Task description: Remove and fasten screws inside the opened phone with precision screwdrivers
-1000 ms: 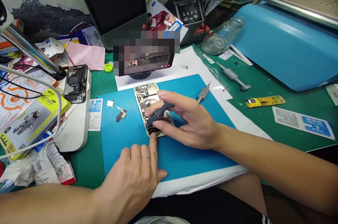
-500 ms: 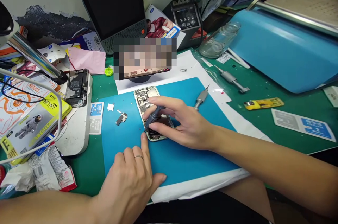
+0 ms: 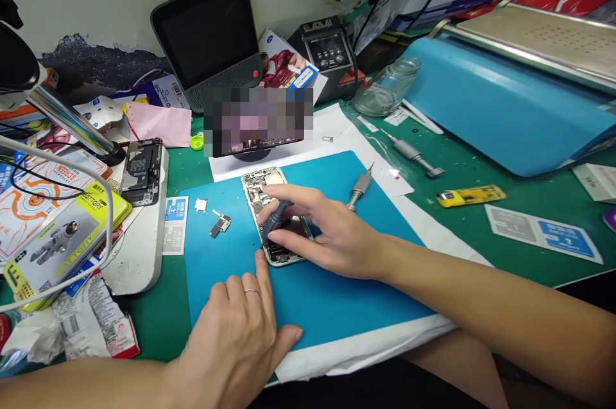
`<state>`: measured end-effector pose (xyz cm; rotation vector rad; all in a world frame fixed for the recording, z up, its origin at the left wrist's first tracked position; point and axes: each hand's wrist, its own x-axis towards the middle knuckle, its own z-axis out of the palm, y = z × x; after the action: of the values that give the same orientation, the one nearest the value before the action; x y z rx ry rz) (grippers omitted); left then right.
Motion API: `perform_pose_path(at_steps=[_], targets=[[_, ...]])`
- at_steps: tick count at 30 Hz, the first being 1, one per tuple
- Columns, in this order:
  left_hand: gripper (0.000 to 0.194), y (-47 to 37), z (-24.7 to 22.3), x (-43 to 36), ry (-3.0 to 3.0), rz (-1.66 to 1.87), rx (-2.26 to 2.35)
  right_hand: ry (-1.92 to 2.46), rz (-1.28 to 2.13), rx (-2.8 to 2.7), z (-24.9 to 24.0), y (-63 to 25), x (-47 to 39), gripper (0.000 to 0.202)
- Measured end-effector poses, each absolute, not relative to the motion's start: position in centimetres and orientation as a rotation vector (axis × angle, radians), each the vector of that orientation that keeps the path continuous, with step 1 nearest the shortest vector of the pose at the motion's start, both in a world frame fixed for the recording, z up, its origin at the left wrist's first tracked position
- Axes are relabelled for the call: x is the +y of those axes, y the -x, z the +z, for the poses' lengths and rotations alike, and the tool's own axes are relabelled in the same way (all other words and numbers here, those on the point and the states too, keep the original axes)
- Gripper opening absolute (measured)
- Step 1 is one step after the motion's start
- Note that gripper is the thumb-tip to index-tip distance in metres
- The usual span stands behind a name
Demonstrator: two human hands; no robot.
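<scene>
An opened phone (image 3: 291, 224) with bare inner parts lies on a blue mat (image 3: 317, 306). My right hand (image 3: 317, 229) grips a dark screwdriver (image 3: 278, 221) between thumb and fingers, its tip at the phone's lower left edge. My left hand (image 3: 240, 319) rests on the mat below, index finger stretched to the phone's lower left corner, thumb out to the side, the other fingers curled. It holds nothing visible. Left of the phone lie a small metal plate (image 3: 201, 205) and a dark part with a flex strip (image 3: 220, 225).
A grey screwdriver (image 3: 360, 187) lies right of the phone, another (image 3: 411, 153) beyond it. A yellow cutter (image 3: 470, 195), glass jar (image 3: 387, 88) and lamp post (image 3: 72, 120) stand or lie around. A second opened phone (image 3: 142, 171) is at the left.
The whole view has tilted up slightly, so the table things sit a little lower. Both hands keep nearly the same pose, with the screwdriver still at the phone's edge.
</scene>
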<state>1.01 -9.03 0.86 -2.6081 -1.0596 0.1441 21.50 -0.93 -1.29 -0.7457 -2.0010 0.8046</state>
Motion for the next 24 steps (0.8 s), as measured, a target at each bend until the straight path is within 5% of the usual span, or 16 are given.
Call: perform_pose_path(at_steps=[24], targets=[[0.083, -0.78, 0.99, -8.92, 2.607, 0.252, -0.963, 0.639, 0.746, -1.998, -1.49, -21.9, -0.75, 0.068]])
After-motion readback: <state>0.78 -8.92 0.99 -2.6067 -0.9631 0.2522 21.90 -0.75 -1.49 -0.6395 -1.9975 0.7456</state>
